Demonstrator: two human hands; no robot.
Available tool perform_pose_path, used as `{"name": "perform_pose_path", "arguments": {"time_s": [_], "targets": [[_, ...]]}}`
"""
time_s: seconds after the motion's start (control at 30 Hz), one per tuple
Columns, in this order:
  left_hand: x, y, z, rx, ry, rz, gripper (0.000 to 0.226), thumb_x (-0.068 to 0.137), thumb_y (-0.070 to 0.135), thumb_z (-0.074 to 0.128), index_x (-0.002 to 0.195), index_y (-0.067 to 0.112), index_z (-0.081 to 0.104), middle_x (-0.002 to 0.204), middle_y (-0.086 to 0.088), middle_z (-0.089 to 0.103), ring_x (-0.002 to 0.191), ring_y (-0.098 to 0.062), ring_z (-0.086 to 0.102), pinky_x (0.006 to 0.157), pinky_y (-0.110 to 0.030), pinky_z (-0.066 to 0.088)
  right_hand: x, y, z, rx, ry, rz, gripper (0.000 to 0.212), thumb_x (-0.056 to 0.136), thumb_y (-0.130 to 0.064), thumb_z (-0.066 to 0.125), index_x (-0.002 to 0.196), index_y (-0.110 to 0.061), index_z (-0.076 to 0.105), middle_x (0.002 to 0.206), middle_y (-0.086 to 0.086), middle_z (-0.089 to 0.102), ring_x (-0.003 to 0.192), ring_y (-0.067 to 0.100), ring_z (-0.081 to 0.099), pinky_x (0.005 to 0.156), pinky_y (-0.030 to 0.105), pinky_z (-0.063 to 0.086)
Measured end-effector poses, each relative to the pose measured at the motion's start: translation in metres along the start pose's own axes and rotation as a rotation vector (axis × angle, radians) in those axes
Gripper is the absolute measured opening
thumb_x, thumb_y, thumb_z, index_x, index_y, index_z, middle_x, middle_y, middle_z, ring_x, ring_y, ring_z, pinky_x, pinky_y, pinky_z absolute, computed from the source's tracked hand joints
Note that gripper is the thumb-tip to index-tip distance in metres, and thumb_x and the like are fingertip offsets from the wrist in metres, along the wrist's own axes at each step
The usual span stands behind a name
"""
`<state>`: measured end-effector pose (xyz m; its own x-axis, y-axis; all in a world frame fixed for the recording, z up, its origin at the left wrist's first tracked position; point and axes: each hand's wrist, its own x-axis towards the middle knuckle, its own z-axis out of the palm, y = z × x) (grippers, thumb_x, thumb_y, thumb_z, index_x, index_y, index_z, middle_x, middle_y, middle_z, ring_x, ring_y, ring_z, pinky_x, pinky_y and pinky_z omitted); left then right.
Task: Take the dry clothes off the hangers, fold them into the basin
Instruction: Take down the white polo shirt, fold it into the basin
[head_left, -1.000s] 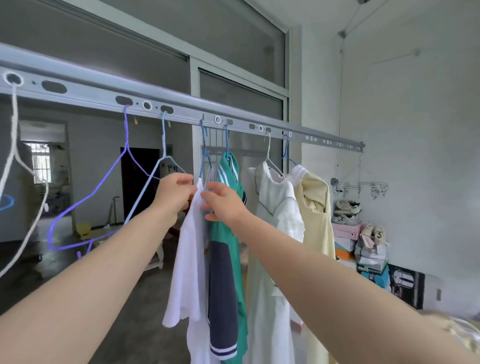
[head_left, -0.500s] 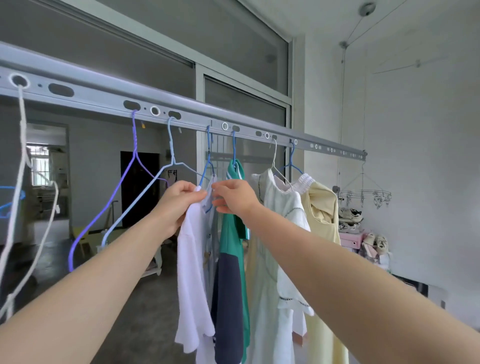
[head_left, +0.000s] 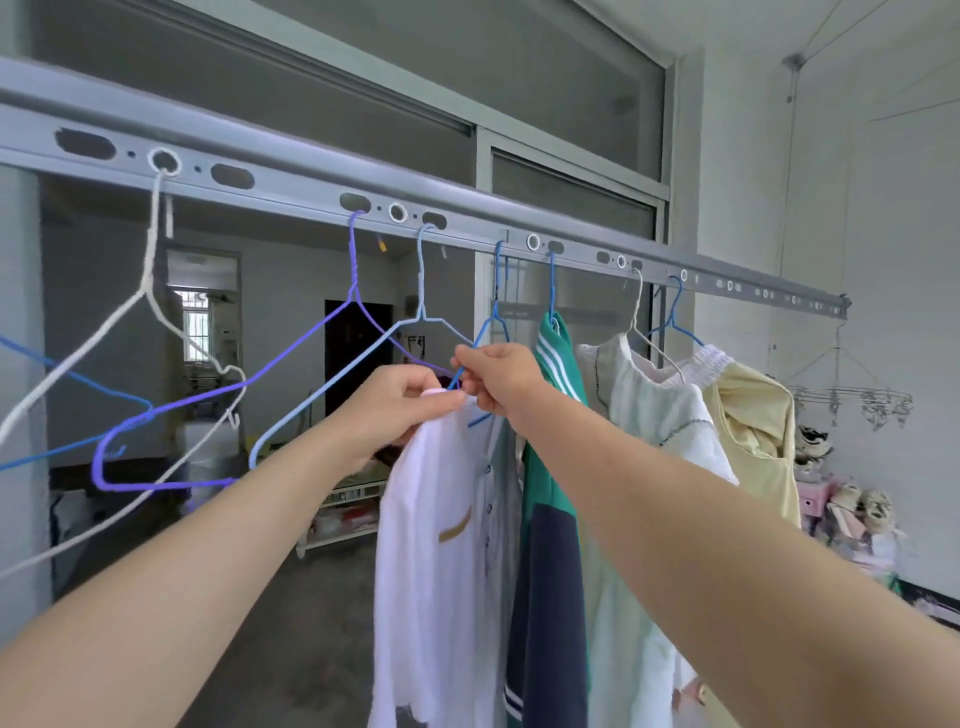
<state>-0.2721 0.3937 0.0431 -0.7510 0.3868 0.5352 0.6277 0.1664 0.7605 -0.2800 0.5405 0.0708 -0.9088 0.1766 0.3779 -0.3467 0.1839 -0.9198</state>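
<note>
A white button shirt (head_left: 441, 545) hangs from a blue wire hanger (head_left: 496, 312) on the grey drying rail (head_left: 311, 182). My left hand (head_left: 395, 410) pinches the shirt's collar at its top. My right hand (head_left: 498, 379) grips the blue hanger's wire just beside it, and part of the hanger shows bare below my fingers. To the right hang a green and navy jacket (head_left: 550, 519), a pale white garment (head_left: 649, 431) and a yellow one (head_left: 753, 426). The basin is not in view.
Several bare wire hangers hang on the rail to the left: white (head_left: 150, 291), purple (head_left: 291, 358), light blue (head_left: 363, 358). A clip rack (head_left: 852, 400) and stacked boxes with shoes (head_left: 852, 514) stand at the right wall. A low shelf (head_left: 343, 514) sits behind.
Both hands have stayed at the white shirt's collar. The blue hanger's lower wire now shows outside the shirt. The view has moved closer and tilted up.
</note>
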Motion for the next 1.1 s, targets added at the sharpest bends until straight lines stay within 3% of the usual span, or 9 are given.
{"name": "perform_pose_path", "arguments": {"time_s": [0.13,0.23,0.37,0.53,0.67,0.77,0.87,0.97,1.1], "targets": [[-0.014,-0.004,-0.012,0.198,-0.051,0.125,0.033,0.077,0.010,0.077,0.062,0.012,0.047,0.055,0.002,0.042,0.050,-0.007,0.038,0.048,-0.019,0.030,0.003,0.002,0.002,0.038,0.020,0.015,0.028,0.092,-0.021,0.060,0.066,-0.012,0.063,0.040,-0.004,0.051,0.037,0.009,0.040,0.039,0.015,0.037],[-0.025,-0.012,-0.019,0.410,-0.126,0.211,0.037,0.070,0.010,0.081,0.059,0.013,0.046,0.055,0.009,0.038,0.052,-0.003,0.034,0.050,-0.019,0.026,0.004,0.003,0.004,0.124,0.043,0.032,0.027,0.092,-0.019,0.060,0.067,-0.010,0.063,0.037,-0.004,0.050,0.030,0.005,0.042,0.037,0.013,0.041],[-0.035,-0.030,-0.019,0.723,-0.182,0.272,0.039,0.069,0.010,0.080,0.062,0.020,0.043,0.053,0.009,0.037,0.053,-0.001,0.041,0.050,-0.015,0.028,-0.004,-0.007,0.008,0.343,0.015,0.006,0.024,0.093,-0.023,0.060,0.075,-0.007,0.063,0.048,0.000,0.053,0.036,0.005,0.048,0.044,0.014,0.048],[-0.028,-0.054,-0.012,0.724,-0.077,0.336,0.038,0.067,0.008,0.060,0.057,0.029,0.030,0.053,0.010,0.038,0.055,0.000,0.040,0.051,-0.018,0.027,-0.011,-0.011,0.002,0.422,0.004,-0.047,0.051,0.099,-0.045,0.037,0.077,-0.010,0.067,0.066,0.002,0.061,0.058,0.012,0.055,0.057,0.018,0.050],[-0.013,-0.063,0.006,0.615,0.111,0.296,0.033,0.065,0.003,0.051,0.055,0.027,0.031,0.053,0.008,0.043,0.053,-0.004,0.041,0.048,-0.017,0.025,-0.016,0.002,-0.019,0.317,0.156,-0.113,0.043,0.101,-0.037,0.031,0.090,-0.018,0.068,0.097,-0.001,0.067,0.085,0.010,0.058,0.085,0.027,0.044],[-0.002,-0.061,0.023,0.639,0.191,0.278,0.033,0.071,-0.007,0.053,0.058,0.020,0.037,0.054,0.006,0.038,0.050,-0.007,0.036,0.049,-0.016,0.030,-0.028,0.015,-0.038,0.375,0.211,-0.111,0.038,0.101,-0.033,0.028,0.116,-0.023,0.062,0.121,-0.005,0.061,0.105,0.006,0.055,0.092,0.020,0.036],[0.003,-0.061,0.039,0.667,0.186,0.243,0.028,0.074,-0.006,0.049,0.061,0.016,0.038,0.055,0.005,0.036,0.051,-0.007,0.030,0.049,-0.022,0.027,-0.039,0.027,-0.056,0.455,0.250,-0.048,0.036,0.101,-0.034,0.033,0.128,-0.023,0.053,0.130,-0.002,0.050,0.114,0.012,0.047,0.105,0.030,0.035],[-0.001,-0.067,0.053,0.658,0.132,0.244,0.032,0.072,-0.005,0.048,0.058,0.019,0.031,0.056,0.004,0.033,0.052,-0.010,0.027,0.049,-0.021,0.025,-0.054,0.039,-0.072,0.446,0.284,0.046,0.018,0.099,-0.026,0.037,0.105,-0.022,0.054,0.100,0.003,0.051,0.080,0.014,0.050,0.078,0.027,0.046],[-0.014,-0.064,0.065,0.590,-0.032,0.223,0.025,0.066,0.002,0.044,0.059,0.019,0.027,0.059,0.004,0.030,0.056,-0.010,0.023,0.051,-0.023,0.017,-0.080,0.065,-0.092,0.338,0.241,0.194,0.012,0.096,-0.014,0.044,0.093,-0.012,0.054,0.074,0.006,0.051,0.052,0.014,0.053,0.054,0.025,0.052]]}}
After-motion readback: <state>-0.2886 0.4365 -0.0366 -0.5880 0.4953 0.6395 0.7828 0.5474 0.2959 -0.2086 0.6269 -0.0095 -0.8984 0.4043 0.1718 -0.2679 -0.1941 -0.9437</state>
